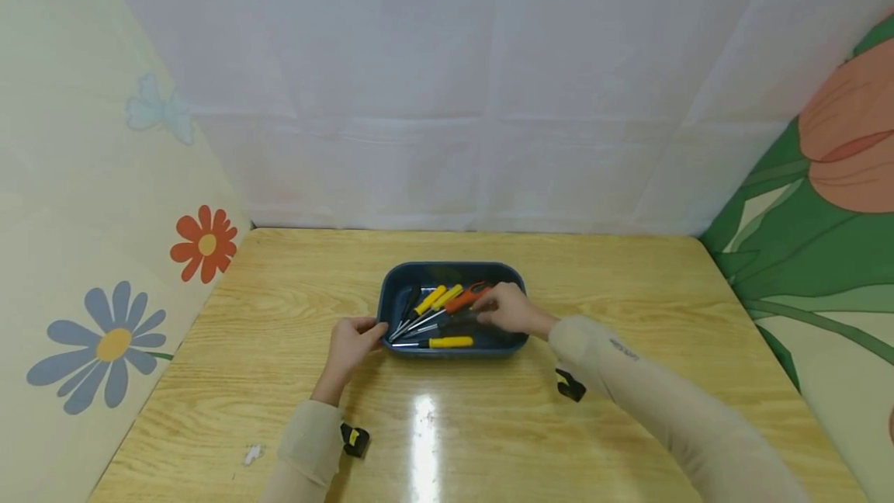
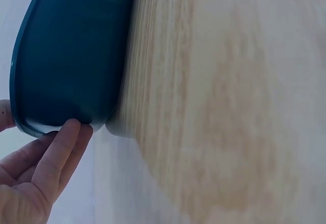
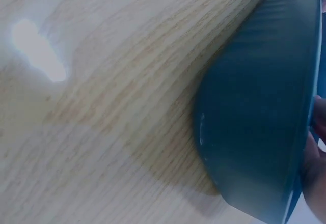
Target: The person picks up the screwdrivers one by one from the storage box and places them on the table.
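While left grip [image 1: 351, 345] holds tray rim [image 1: 454, 263] | right grip [image 1: 511, 310] reaches inside — table [image 1: 628, 278] around

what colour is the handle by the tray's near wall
Handle: yellow and black, best in head view.

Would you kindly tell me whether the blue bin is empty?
Not empty: the head view shows several tools in the blue bin, including a yellow-handled screwdriver.
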`<state>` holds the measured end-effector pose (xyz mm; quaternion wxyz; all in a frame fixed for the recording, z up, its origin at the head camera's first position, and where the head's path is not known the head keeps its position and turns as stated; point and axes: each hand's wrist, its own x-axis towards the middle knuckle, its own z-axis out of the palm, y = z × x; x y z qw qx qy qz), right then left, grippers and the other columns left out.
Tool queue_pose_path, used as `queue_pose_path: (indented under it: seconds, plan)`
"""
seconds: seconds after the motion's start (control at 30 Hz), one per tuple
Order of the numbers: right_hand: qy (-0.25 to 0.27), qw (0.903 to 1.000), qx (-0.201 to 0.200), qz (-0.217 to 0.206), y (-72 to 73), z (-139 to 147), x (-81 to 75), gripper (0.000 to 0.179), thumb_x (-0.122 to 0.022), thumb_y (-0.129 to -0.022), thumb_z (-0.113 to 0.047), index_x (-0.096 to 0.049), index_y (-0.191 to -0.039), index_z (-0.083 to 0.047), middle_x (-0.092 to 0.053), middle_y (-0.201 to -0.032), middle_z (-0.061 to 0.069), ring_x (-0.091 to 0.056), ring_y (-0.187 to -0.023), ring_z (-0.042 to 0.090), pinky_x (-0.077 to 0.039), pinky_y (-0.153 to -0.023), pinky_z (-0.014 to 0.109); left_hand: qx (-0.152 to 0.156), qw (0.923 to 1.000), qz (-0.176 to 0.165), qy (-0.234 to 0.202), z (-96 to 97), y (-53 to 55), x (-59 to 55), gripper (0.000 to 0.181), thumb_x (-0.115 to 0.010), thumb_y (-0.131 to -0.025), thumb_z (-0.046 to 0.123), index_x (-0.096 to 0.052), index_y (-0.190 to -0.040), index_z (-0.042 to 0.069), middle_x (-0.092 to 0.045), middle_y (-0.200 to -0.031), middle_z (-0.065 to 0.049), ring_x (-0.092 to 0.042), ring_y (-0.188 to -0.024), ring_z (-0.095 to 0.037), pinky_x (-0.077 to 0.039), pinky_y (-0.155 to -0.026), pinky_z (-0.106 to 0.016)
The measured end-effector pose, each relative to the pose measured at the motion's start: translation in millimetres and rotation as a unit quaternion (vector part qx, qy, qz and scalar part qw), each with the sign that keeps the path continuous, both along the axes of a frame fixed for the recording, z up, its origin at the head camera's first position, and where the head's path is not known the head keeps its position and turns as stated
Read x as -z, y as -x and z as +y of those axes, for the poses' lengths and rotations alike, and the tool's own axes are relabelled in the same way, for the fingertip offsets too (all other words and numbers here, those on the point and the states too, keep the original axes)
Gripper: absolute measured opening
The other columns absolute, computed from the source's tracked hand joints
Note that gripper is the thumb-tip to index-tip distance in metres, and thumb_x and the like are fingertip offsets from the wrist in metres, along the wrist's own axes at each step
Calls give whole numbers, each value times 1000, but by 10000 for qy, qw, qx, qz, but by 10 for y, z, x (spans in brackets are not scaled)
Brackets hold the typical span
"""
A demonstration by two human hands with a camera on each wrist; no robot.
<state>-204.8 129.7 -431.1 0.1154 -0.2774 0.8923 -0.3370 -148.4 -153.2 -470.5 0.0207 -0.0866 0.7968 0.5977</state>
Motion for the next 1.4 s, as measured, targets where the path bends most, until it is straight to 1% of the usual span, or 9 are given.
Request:
queue_pose_path:
  seconds: [0.1,0.3,0.57,0.7,0.8,0.93,1.13,1.27,1.4]
  plan:
    - [21,9999,149,-25,-14,-9,-8,19,-68,-79,-7,-70,-97,0,-68,-94,10,-63,-82,20,-53,-67,29,6,10000,12,52,-6,5,4,24,-61,-84,3,-63,-100,-14,-65,-90,-23,-65,-72,-21,-56,-64,-31]
    - [160,9989,419,-167,-51,-38,-16,25,-75,-73,-9,-70,-95,0,-68,-90,10,-63,-76,17,-53,-64,26,8,9999,76,79,-16,11,5,23,-61,-83,3,-63,-99,-14,-65,-89,-23,-65,-70,-20,-56,-63,-30]
    - [522,9963,633,-257,-70,-30,49,23,-75,-73,-10,-71,-94,-3,-68,-93,8,-63,-79,16,-53,-66,26,21,9998,60,164,-23,13,13,24,-62,-83,4,-64,-98,-13,-65,-89,-23,-65,-70,-19,-56,-63,-30]
    - [781,9944,637,-311,-75,-8,67,23,-75,-73,-10,-71,-94,-2,-68,-92,8,-63,-78,16,-53,-66,26,44,9997,35,235,-29,12,14,24,-61,-83,5,-64,-99,-13,-65,-91,-23,-65,-72,-20,-56,-65,-31]
    - [1039,9910,756,-377,-79,9,63,23,-76,-72,-8,-71,-93,-1,-68,-89,9,-63,-76,16,-53,-65,26,66,9997,29,213,-33,8,9,24,-61,-84,5,-64,-100,-13,-65,-91,-23,-65,-73,-21,-56,-65,-31]
    - [1293,9848,1051,-486,-86,34,41,22,-76,-72,-7,-71,-93,-1,-68,-87,10,-62,-73,16,-53,-63,27,75,9998,26,180,-36,9,0,24,-61,-84,5,-63,-100,-14,-65,-90,-23,-65,-72,-20,-56,-65,-32]
    - [1367,9777,1417,-736,-123,78,12,24,-75,-73,-9,-70,-96,-2,-67,-91,9,-61,-76,16,-53,-65,28,82,9996,58,254,-39,16,1,24,-61,-84,5,-64,-99,-13,-65,-89,-22,-65,-70,-20,-56,-66,-34]
    - [1499,9733,1550,-784,-170,131,-2,26,-74,-74,-8,-70,-98,0,-66,-96,11,-62,-80,18,-54,-68,29,104,9996,52,247,-38,18,7,23,-61,-84,5,-64,-99,-13,-65,-89,-22,-65,-70,-20,-56,-65,-33]
    - [1664,9668,1738,-858,-223,200,-37,29,-74,-74,-8,-68,-101,1,-64,-99,14,-62,-82,20,-54,-69,29,76,9997,30,216,-38,12,11,23,-61,-84,5,-64,-98,-12,-65,-89,-21,-65,-70,-19,-56,-65,-33]
